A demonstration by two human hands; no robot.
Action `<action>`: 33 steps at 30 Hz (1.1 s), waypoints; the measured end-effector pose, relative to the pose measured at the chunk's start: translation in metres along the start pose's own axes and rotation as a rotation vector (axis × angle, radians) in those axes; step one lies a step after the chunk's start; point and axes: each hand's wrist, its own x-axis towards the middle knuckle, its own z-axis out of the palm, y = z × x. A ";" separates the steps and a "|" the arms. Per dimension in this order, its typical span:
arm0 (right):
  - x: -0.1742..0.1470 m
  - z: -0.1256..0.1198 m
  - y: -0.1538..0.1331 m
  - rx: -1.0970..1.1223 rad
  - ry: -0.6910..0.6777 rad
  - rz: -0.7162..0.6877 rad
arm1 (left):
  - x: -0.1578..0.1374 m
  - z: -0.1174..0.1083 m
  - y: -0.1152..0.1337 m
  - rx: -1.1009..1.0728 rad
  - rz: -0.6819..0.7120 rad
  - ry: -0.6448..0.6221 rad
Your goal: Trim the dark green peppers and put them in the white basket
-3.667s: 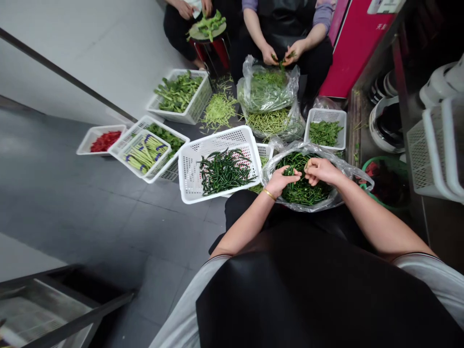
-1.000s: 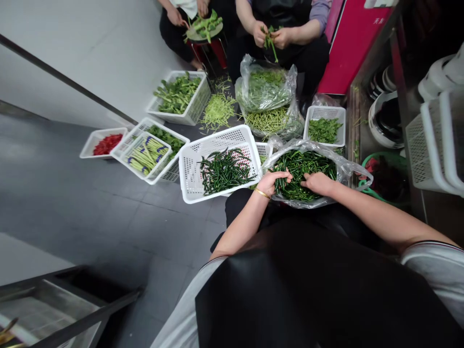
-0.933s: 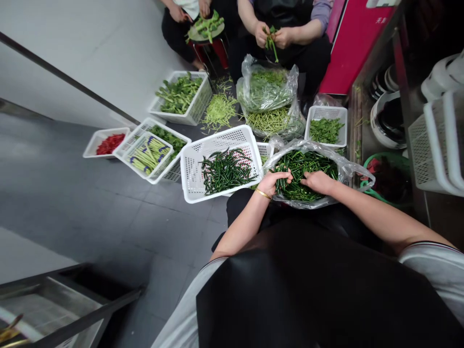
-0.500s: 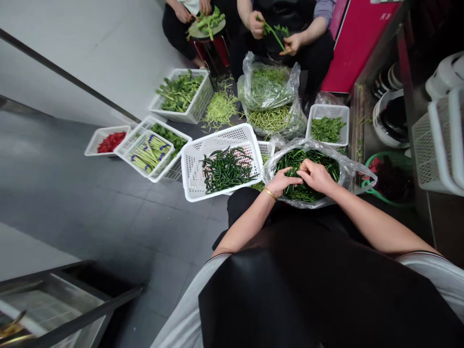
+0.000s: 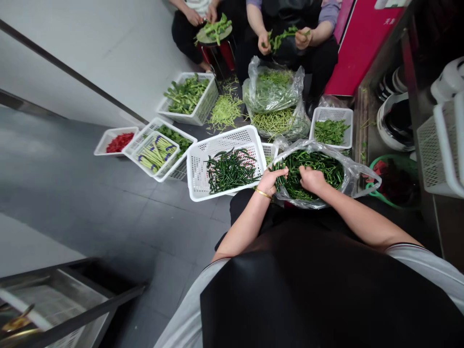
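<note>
As your left hand (image 5: 268, 181) curls its fingers around a few green chillies (image 5: 280, 181), thumb laid along them, your right hand (image 5: 313, 180) bends its fingers down into the chilli heap (image 5: 329, 166); their tips are hidden, so you cannot tell whether they pinch anything. Both hands are within the mouth of a clear plastic bag (image 5: 354, 170), which holds the heap in front of your lap. Expect each chilli to be light, smooth and rather slippery, fairly stiff but liable to snap or bruise under a hard squeeze; a gentle pinch near the stem end looks the surest hold. The bag's film is probably limp and gives little support. Just beyond your left hand, a white perforated basket (image 5: 197, 169) carries a loose chilli pile (image 5: 232, 171). Farther ahead, a co-worker's hands (image 5: 264, 42) hold a leafy sprig (image 5: 280, 40).
</note>
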 end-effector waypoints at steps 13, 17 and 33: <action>-0.014 -0.042 0.098 0.241 0.209 0.097 | 0.007 0.003 -0.004 0.047 -0.039 -0.030; -0.003 -0.025 0.059 0.140 -0.005 0.173 | 0.006 0.004 -0.007 0.044 -0.065 -0.036; -0.032 -0.036 0.024 0.634 0.173 -0.168 | 0.004 0.029 -0.039 -0.112 -0.048 -0.007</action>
